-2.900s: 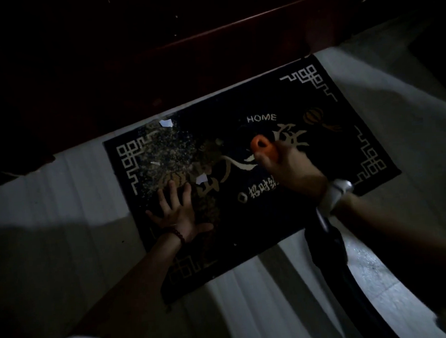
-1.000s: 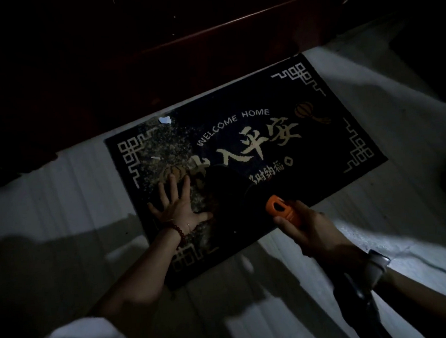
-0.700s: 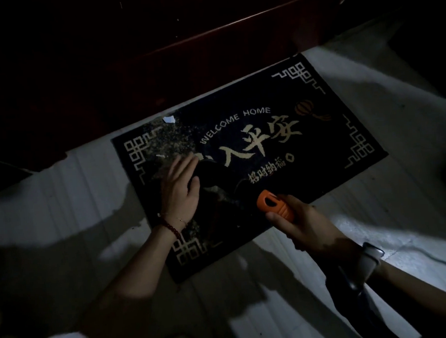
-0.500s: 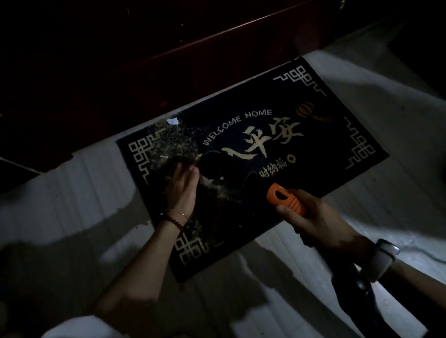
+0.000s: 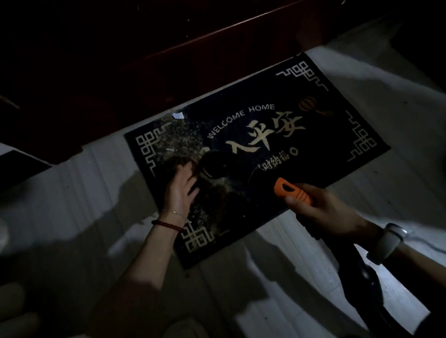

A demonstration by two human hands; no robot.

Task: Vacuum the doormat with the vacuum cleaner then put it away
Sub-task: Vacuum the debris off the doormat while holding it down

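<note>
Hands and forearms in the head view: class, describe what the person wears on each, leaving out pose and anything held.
The left hand has a dark red beaded bracelet and a thin gold bangle at the wrist. The right hand has a white wristband, probably a watch. Both forearms are bare; a pale sleeve edge shows only near the left arm's upper end, dimly lit.

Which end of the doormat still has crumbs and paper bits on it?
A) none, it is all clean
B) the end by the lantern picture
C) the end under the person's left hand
C: pale specks and a white paper scrap lie on the doormat around the left hand; the lantern end looks clean.
</note>
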